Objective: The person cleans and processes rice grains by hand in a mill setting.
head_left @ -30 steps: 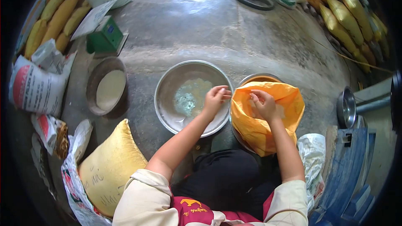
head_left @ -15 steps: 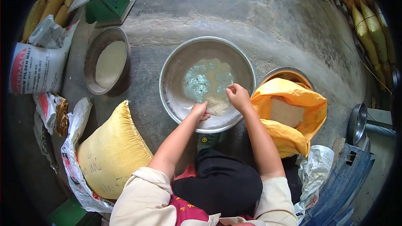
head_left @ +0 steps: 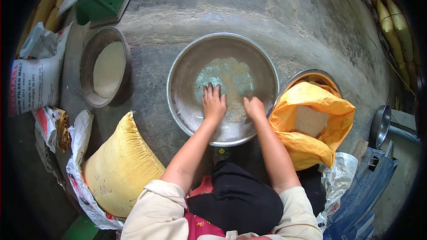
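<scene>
A wide metal basin (head_left: 185, 71) stands on the floor before me, holding a thin layer of pale grain (head_left: 235, 112) and a patch of bluish-white powder (head_left: 214, 81). Over the left part of that layer lies my left hand (head_left: 214, 103), fingers spread and pointing away from me, their tips at the powder. My right hand (head_left: 255, 108) is by the basin's right inner side, fingers curled closed at the grain's edge. Whatever those fingers may hold is hidden.
Right of the basin, an orange sack (head_left: 284, 122) of pale meal sits in a bowl (head_left: 334, 81). A brown tub (head_left: 125, 69) of grain, a full yellow sack (head_left: 120, 164), a white malt bag (head_left: 38, 80) and a green scale (head_left: 101, 0) stand left. A metal bowl (head_left: 381, 126) is far right.
My left hand has moved forward, from the near edge of the grain onto the powder, and its fingers have spread. My right hand has come slightly nearer me. The grain heap now lies more spread out.
</scene>
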A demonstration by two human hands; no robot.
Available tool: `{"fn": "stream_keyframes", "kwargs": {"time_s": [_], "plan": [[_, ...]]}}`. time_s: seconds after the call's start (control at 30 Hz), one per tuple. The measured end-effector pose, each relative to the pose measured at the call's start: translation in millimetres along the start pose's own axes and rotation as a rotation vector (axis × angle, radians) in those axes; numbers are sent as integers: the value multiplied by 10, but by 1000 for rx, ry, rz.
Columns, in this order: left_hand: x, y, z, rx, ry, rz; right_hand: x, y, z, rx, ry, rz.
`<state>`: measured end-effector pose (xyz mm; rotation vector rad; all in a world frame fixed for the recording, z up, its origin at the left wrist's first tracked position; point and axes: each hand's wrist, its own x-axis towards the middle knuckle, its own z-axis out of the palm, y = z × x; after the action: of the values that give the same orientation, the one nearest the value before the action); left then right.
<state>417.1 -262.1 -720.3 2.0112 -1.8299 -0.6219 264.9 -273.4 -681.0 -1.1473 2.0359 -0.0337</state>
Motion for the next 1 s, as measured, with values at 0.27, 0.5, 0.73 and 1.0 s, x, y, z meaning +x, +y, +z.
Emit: {"fn": "stream_keyframes", "kwargs": {"time_s": [0.27, 0.5, 0.73, 1.0], "plan": [[-131, -27, 469, -524, -267, 143, 276, 99, 508, 287, -180, 165], [4, -79, 126, -446, -1, -65, 139, 82, 169, 221, 63, -118], [-175, 50, 516, -73, -87, -92, 223, 222, 548, 224, 156, -477], [-313, 192, 585, -1180, 13, -400, 118, 80, 955, 1440, -311, -196]]}}
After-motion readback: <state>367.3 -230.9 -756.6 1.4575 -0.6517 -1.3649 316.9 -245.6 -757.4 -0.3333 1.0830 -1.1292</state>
